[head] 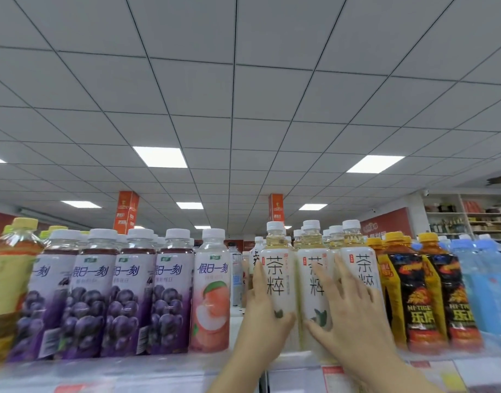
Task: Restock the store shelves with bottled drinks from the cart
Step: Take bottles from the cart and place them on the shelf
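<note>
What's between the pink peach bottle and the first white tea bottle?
Head view: a gap, a clear blue-labelled plastic bottle further back, and the left hand.

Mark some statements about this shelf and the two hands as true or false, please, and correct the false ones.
1. The left hand and the right hand both touch the white tea bottles. True.
2. The peach bottle stands to the right of the white tea bottles. False: it stands to their left, beside the grape bottles.
3. The grape bottles have white caps. True.
4. The black-and-yellow bottles have blue caps. False: their caps are yellow-orange.
</note>
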The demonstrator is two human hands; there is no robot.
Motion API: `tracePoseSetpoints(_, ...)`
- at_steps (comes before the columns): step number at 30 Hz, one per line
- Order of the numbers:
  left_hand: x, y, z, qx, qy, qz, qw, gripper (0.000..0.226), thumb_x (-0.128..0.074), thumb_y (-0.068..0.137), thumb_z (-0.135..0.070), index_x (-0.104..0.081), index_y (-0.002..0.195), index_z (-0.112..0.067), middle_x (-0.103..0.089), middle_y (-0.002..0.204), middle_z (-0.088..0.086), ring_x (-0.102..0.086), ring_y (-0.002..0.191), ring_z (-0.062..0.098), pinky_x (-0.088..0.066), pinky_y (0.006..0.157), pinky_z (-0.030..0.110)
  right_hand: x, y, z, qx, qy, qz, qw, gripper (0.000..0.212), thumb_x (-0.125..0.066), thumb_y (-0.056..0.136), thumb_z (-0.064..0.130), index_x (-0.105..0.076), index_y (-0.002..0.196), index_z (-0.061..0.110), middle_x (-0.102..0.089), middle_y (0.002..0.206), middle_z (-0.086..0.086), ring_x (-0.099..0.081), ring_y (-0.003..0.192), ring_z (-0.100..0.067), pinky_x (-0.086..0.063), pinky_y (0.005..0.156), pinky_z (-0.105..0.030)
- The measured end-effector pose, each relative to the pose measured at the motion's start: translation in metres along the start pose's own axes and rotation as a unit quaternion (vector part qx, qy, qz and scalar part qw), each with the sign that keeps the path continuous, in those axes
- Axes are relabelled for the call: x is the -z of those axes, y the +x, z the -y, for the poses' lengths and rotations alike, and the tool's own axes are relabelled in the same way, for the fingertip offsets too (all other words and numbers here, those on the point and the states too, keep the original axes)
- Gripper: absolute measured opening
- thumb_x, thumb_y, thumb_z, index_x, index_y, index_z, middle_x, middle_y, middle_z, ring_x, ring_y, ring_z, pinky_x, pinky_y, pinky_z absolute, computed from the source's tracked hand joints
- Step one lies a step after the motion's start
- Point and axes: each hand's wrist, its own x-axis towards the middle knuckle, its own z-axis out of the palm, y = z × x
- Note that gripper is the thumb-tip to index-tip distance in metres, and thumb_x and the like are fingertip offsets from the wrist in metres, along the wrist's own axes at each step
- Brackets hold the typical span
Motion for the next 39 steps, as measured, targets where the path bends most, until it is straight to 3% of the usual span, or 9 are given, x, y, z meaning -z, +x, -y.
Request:
tracePoseSetpoints(4,-0.010,-0.005,-0.012,0.006,0.066,-0.014,0.998,0.114,-0.072,0.079,-0.031,0.022,0.142,-0.040,-0.029,0.130,0.002,-0.052,0.105,0.018,-0.043,0.098,0.035,0.013,0.001,-0.019,0.007,-0.034,0.023,0.999,0.084,-0.047,0.061,0.069,-0.044,0.134,0.028,-0.053,0.135,-0.010,-0.060,0.110,-0.026,-0.049,0.085,-0.041)
tracePoseSetpoints(6,-0.016,-0.007,-0.019,0.010,0.122,-0.023,0.992,0.111,-0.069,0.081,-0.039,0.024,0.142,-0.036,-0.026,0.131,0.006,-0.046,0.114,0.025,-0.040,0.096,0.036,0.012,-0.001,-0.025,0.021,-0.029,0.027,0.999,0.078,-0.041,0.068,0.066,-0.037,0.139,0.034,-0.043,0.144,-0.010,-0.046,0.124,-0.027,-0.033,0.101,-0.042)
tracePoseSetpoints(10,-0.025,-0.009,-0.027,0.029,0.202,-0.045,0.978,0.107,-0.062,0.083,-0.048,0.025,0.143,-0.029,-0.025,0.128,0.008,-0.042,0.114,0.030,-0.043,0.088,0.038,0.003,-0.006,-0.035,0.053,0.041,0.032,0.997,0.073,-0.034,0.088,0.060,0.022,0.134,0.055,0.033,0.151,0.005,0.030,0.137,-0.017,0.008,0.113,-0.042)
tracePoseSetpoints(12,-0.027,-0.011,-0.027,0.036,0.219,-0.047,0.974,0.105,-0.060,0.084,-0.049,0.024,0.143,-0.028,-0.024,0.130,0.008,-0.044,0.114,0.030,-0.044,0.086,0.038,0.007,-0.011,-0.037,0.053,0.032,0.063,0.996,0.073,-0.033,0.092,0.057,0.030,0.128,0.055,0.044,0.144,0.009,0.040,0.133,-0.015,0.009,0.114,-0.045)
tracePoseSetpoints(17,-0.029,-0.034,-0.027,-0.031,0.250,-0.104,0.962,0.092,-0.060,0.086,-0.039,0.013,0.142,-0.035,-0.011,0.138,0.005,-0.040,0.122,0.030,-0.049,0.089,0.041,0.003,-0.044,-0.046,0.084,0.066,0.053,0.993,0.068,-0.040,0.090,0.053,0.002,0.144,0.046,0.008,0.157,0.006,0.019,0.142,-0.015,-0.004,0.118,-0.047)
tracePoseSetpoints(20,-0.042,-0.070,-0.018,-0.211,0.249,-0.187,0.927,0.068,-0.063,0.081,-0.022,-0.025,0.138,-0.024,-0.029,0.130,0.004,-0.049,0.112,0.026,-0.053,0.084,0.040,-0.003,-0.088,-0.059,0.104,0.127,-0.001,0.986,0.057,-0.042,0.087,0.049,-0.027,0.141,0.038,-0.032,0.150,0.004,-0.013,0.142,-0.016,-0.018,0.113,-0.044)
tracePoseSetpoints(23,-0.065,-0.127,-0.002,-0.266,0.228,-0.159,0.923,0.043,-0.051,0.085,-0.023,-0.043,0.127,-0.024,-0.046,0.122,0.000,-0.051,0.107,0.019,-0.045,0.089,0.032,-0.013,-0.150,-0.073,0.122,0.187,-0.036,0.974,0.040,-0.051,0.086,0.034,-0.054,0.124,0.024,-0.052,0.131,0.000,-0.038,0.130,-0.019,-0.031,0.110,-0.039)
tracePoseSetpoints(29,-0.148,-0.263,0.042,-0.098,0.170,0.052,0.979,0.026,-0.050,0.087,-0.017,-0.060,0.111,-0.021,-0.059,0.106,-0.007,-0.059,0.090,0.013,-0.051,0.073,0.031,-0.044,-0.300,-0.120,0.051,0.258,0.147,0.954,0.028,-0.050,0.085,0.026,-0.069,0.099,0.012,-0.068,0.088,0.000,-0.057,0.084,-0.015,-0.045,0.078,-0.025)
tracePoseSetpoints(39,-0.291,-0.467,0.072,0.211,0.148,0.254,0.932,0.021,-0.047,0.090,-0.025,-0.064,0.102,-0.024,-0.064,0.097,-0.006,-0.063,0.075,0.018,-0.053,0.066,0.036,-0.066,-0.520,-0.228,-0.131,0.235,0.486,0.831,0.022,-0.063,0.083,0.013,-0.069,0.103,0.019,-0.070,0.085,0.003,-0.065,0.077,-0.015,-0.051,0.071,-0.029)
